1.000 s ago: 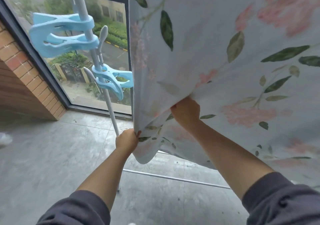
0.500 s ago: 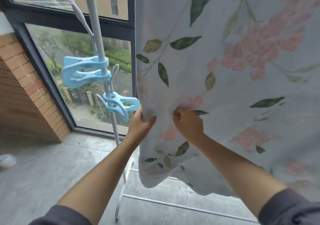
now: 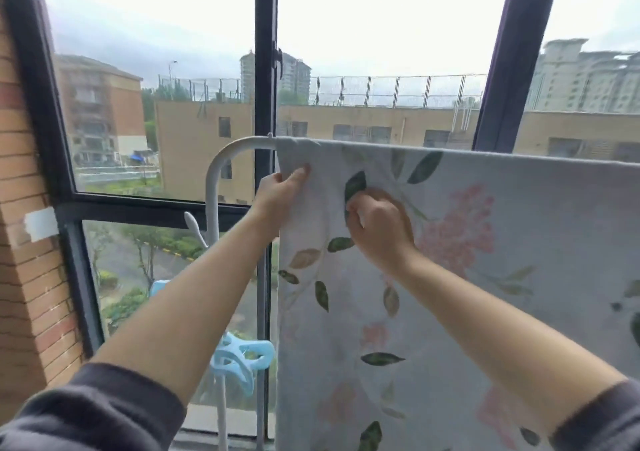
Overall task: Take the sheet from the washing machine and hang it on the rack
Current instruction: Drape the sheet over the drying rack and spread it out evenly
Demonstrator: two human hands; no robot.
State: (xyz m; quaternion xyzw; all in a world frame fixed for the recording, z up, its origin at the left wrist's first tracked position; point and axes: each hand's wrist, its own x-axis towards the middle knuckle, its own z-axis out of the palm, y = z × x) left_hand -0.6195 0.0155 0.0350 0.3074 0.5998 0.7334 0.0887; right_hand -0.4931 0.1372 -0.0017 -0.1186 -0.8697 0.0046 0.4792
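Sheet [image 3: 519,277]: floral, draped over the rack's [image 3: 212,190] top bar, centre to 3 o'clock.
Left hand [image 3: 277,194]: pinches its left edge.
Right hand [image 3: 379,228]: curled, gripping its front.
Peg [image 3: 242,360]: blue, on rack post, 7 o'clock.

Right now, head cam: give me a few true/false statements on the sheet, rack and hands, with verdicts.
1. The sheet hangs over the top bar of the rack. True.
2. The left hand grips the rack's pole. False: it grips the sheet's left edge, just below the top bar.
3. The right hand is open and flat against the window glass. False: its fingers are curled and pinch the sheet's fabric.
4. A blue clip sits on the rack's pole, lower than both hands. True.
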